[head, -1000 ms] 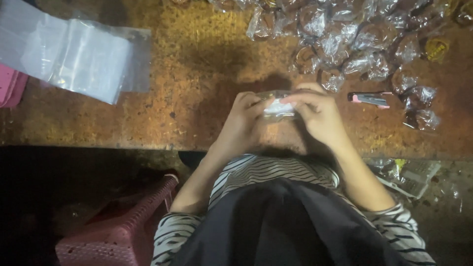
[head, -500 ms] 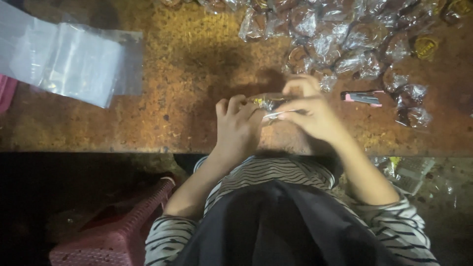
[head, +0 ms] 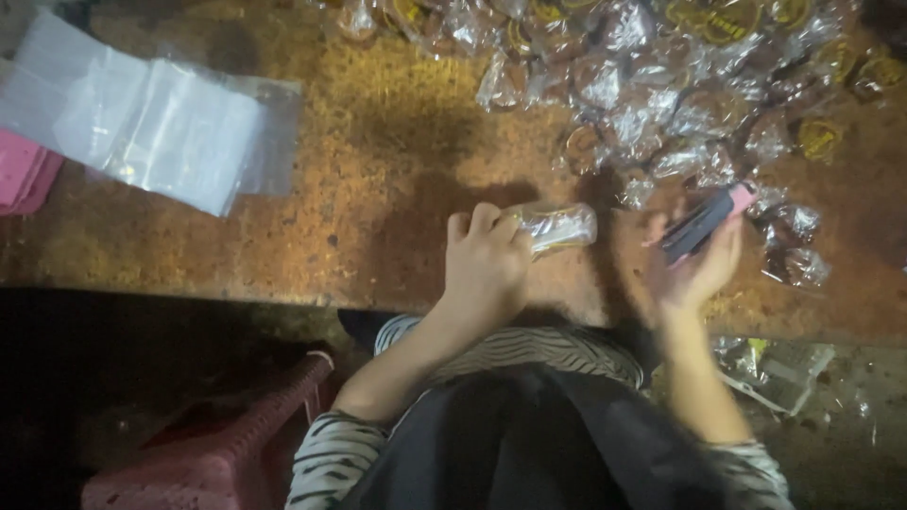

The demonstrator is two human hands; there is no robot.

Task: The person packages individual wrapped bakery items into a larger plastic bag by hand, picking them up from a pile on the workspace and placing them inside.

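My left hand (head: 487, 260) grips a small clear plastic packet (head: 559, 227) with something yellowish inside, held just above the brown tabletop (head: 378, 189). My right hand (head: 694, 269) has closed around a dark, pink-tipped oblong tool (head: 704, 219), possibly a lighter, and is blurred by motion. The two hands are apart, with the packet between them and nearer the left. Beyond them lies a heap of several similar filled clear packets (head: 661, 85).
A stack of empty clear plastic bags (head: 161, 132) lies at the far left of the table, with a pink object (head: 24, 175) at the left edge. A pink plastic stool (head: 227, 444) stands below the table. More plastic wrappers (head: 775, 368) lie at lower right.
Both hands held the packet together before. My right hand has let go, moved right and picked up the pink-tipped tool from the table; the left keeps the packet.
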